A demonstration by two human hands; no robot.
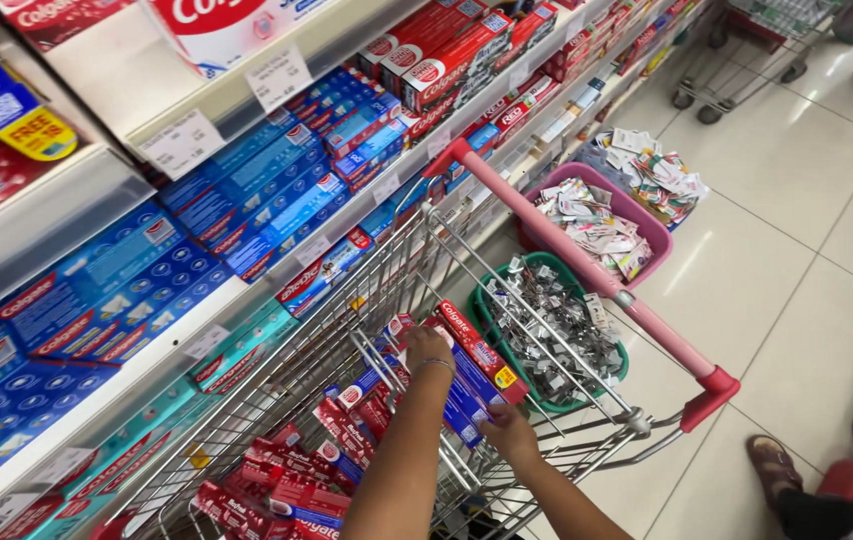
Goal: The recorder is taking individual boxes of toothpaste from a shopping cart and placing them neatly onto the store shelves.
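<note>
We see the shopping cart (pixel 547 250) pressed close beside the shelves (pixel 97 240), with open tiled floor (pixel 807 200) on its other side. Above its basket, our left hand (pixel 429 352) and right hand (pixel 509 432) both grip a stack of toothpaste boxes (pixel 475 372), fingers closed.

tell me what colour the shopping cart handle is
Pink with red end caps, the cart handle shows best in the head view.

Head camera looks steeply down, close, seemingly tilted sideways.
</note>
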